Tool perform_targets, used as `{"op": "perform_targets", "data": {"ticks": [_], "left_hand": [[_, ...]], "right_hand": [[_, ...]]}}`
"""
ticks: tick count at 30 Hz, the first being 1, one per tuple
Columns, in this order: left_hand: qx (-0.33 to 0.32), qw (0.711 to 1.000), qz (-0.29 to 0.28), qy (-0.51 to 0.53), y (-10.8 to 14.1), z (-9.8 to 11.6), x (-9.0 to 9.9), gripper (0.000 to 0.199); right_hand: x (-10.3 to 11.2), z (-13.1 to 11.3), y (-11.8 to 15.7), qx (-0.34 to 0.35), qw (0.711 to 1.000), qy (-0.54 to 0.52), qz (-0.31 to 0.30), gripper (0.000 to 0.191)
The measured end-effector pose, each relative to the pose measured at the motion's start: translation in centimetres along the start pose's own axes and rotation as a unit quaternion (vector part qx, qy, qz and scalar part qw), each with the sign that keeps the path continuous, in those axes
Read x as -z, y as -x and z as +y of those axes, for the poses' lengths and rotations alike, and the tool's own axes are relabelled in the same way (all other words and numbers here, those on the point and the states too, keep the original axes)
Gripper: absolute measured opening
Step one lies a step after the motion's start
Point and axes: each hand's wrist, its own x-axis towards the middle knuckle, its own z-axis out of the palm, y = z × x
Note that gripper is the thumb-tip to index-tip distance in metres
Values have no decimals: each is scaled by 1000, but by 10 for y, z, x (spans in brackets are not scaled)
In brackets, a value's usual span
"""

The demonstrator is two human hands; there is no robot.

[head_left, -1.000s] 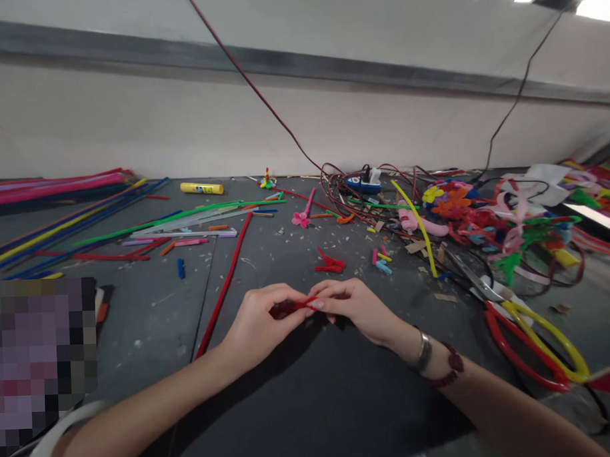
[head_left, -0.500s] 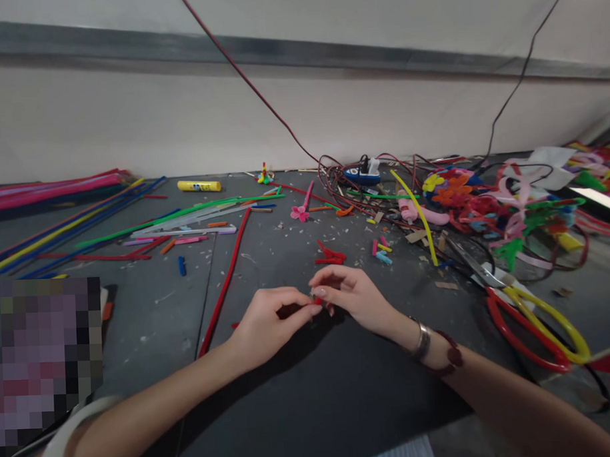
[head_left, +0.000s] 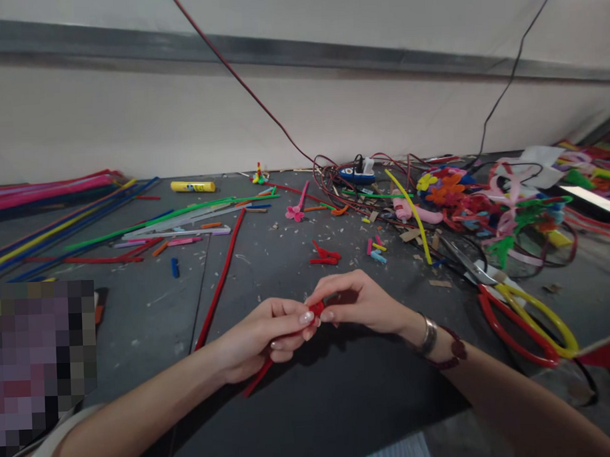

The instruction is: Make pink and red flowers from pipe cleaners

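Observation:
Near the middle of the dark table, my left hand (head_left: 268, 333) pinches a red fuzzy piece (head_left: 316, 309) between thumb and fingers. A straight red stem (head_left: 257, 379) sticks out below that hand, toward the lower left. My right hand (head_left: 355, 303) closes its thumb and index finger on the same red piece from the right side. Just beyond my hands lies a small twisted red piece (head_left: 326, 256). To the left, a long red pipe cleaner (head_left: 221, 278) lies on the table. Fingers partly hide the held piece's shape.
Large scissors (head_left: 518, 314) with red and yellow handles lie at right, near a colourful pile of fuzzy flowers (head_left: 448, 190). Behind are a power strip (head_left: 357, 175), cables, a yellow glue stick (head_left: 192, 187) and a pink flower (head_left: 295, 212). Pipe cleaners (head_left: 58, 194) lie at left.
My left hand has turned, with its fingers now curled under the red piece. The red stem has swung to point down and left below it. The view has shifted slightly.

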Motion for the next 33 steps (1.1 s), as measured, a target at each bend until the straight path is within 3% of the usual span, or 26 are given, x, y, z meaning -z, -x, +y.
{"op": "perform_targets", "data": {"ticks": [3, 6, 9, 11, 13, 15, 17, 18, 22, 27, 33], "left_hand": [[36, 998, -39, 38, 3, 2, -4, 22], [48, 997, -43, 33, 2, 3, -6, 21], [20, 999, 2, -46, 0, 3, -6, 21], [-34, 986, 56, -156, -2, 1, -5, 20], [-114, 941, 113, -299, -2, -1, -5, 19], [-208, 865, 147, -432, -1, -3, -5, 18], [-282, 799, 156, -507, 1, -5, -5, 17], [-300, 782, 157, -523, 1, -5, -5, 17], [-292, 777, 192, -523, 1, -4, -6, 14], [-300, 756, 247, -527, 1, -2, -5, 12], [-338, 748, 193, -537, -2, -6, -3, 17]], "right_hand": [[2, 3, 0, 2, 1000, -5, -14, 18], [2, 7, 0, -11, 1000, -22, -16, 12], [0, 9, 0, -44, 999, -25, 0, 13], [-1, 9, 0, -75, 997, -7, 19, 17], [-2, 10, -1, -98, 994, 20, 32, 20], [-3, 11, -2, -114, 992, 42, 35, 22], [-2, 12, -4, -125, 990, 48, 37, 23], [-2, 13, -4, -128, 990, 46, 40, 24], [1, 12, -5, -105, 990, 49, 85, 22], [-2, 12, -4, -60, 980, 125, 141, 25], [-6, 19, -5, -20, 969, 193, 151, 21]]}}
